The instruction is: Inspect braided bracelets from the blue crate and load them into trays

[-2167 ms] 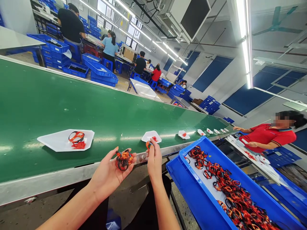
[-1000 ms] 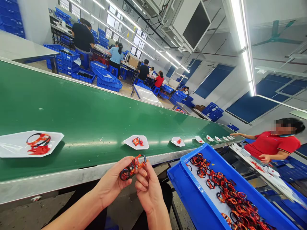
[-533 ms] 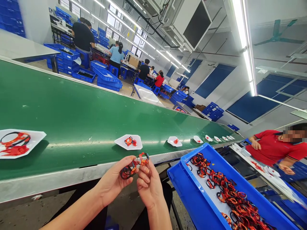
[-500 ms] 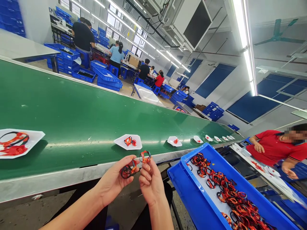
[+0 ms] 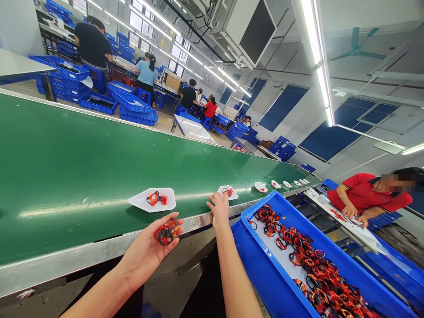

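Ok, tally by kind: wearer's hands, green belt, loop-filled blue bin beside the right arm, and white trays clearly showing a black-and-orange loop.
Left hand and right hand: 2
Green belt: 1
Loop-filled blue bin: 1
White trays clearly showing a loop: 2
Total: 6

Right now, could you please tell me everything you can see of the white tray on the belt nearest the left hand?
The white tray is shallow, smooth and plastic-looking, one end narrowing to a point at image left, the other blunter. It lies flat on the green belt. Inside, an orange-and-black loop lies beside a small clump of red pieces. The left hand is just in front but appears not to touch it.
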The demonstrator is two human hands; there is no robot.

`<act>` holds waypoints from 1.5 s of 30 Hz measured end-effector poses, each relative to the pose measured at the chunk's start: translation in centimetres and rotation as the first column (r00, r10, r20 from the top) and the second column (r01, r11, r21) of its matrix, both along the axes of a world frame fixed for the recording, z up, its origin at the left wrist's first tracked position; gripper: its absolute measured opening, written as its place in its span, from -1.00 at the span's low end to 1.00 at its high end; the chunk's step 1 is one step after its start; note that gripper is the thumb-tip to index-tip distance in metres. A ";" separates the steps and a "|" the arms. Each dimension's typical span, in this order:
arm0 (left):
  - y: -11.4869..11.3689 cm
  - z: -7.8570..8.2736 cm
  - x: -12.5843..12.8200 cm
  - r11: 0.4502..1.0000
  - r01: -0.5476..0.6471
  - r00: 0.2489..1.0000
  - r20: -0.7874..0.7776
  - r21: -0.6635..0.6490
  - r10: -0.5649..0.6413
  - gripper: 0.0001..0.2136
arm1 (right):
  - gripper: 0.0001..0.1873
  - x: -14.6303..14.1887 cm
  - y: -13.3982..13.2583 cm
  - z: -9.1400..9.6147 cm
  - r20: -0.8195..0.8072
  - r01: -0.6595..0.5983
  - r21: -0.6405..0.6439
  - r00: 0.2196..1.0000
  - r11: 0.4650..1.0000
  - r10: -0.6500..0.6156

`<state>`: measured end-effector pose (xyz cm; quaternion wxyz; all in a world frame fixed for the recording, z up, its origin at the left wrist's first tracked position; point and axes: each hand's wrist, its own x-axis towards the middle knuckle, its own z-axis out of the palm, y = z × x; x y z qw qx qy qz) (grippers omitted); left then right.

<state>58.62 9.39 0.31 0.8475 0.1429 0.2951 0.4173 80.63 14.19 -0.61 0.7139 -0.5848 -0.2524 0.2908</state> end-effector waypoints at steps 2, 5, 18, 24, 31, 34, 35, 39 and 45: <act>-0.1 0.2 0.0 1.000 -0.010 1.000 0.012 -0.002 0.010 -0.72 | -0.25 -1.3 -1.4 0.2 0.017 -0.056 0.001 0.998 0.998 0.055; -0.3 0.4 0.1 0.999 -0.033 0.997 0.073 -0.017 0.035 -0.73 | -0.48 -4.5 -4.9 0.8 0.138 -0.216 -0.017 0.967 0.976 0.216; -1.0 1.1 0.3 0.999 0.006 0.988 0.156 -0.041 0.001 -0.72 | -0.66 -11.1 -11.1 0.3 0.694 -0.295 -0.276 0.598 0.915 0.402; -1.0 0.9 0.3 0.999 0.021 0.985 0.172 -0.024 -0.016 -0.74 | -0.84 -11.5 -11.1 -0.4 0.640 -0.284 -0.215 0.682 0.935 0.354; -0.9 0.6 0.2 1.000 0.019 0.994 0.104 0.021 -0.021 -0.77 | -0.78 -11.1 -11.5 0.1 -0.029 -0.450 -0.062 0.893 0.891 0.449; -1.0 0.3 0.3 1.000 0.006 1.000 0.019 0.008 -0.007 -0.85 | -0.78 -10.7 -11.8 0.3 -0.232 -0.478 0.038 0.850 0.877 0.473; -1.0 0.1 0.4 1.000 0.009 1.000 -0.001 0.005 -0.009 -0.87 | -0.79 -10.6 -11.9 0.4 -0.269 -0.478 0.075 0.836 0.875 0.479; -1.3 -0.3 0.5 0.998 0.061 0.997 -0.037 0.016 -0.061 -0.86 | -0.78 -10.3 -12.2 0.5 -0.425 -0.458 0.188 0.760 0.869 0.492; -1.8 -0.5 0.5 0.985 0.156 0.987 -0.044 0.078 -0.153 -0.83 | -0.75 -9.7 -12.0 0.1 -0.655 -0.409 0.215 0.613 0.887 0.441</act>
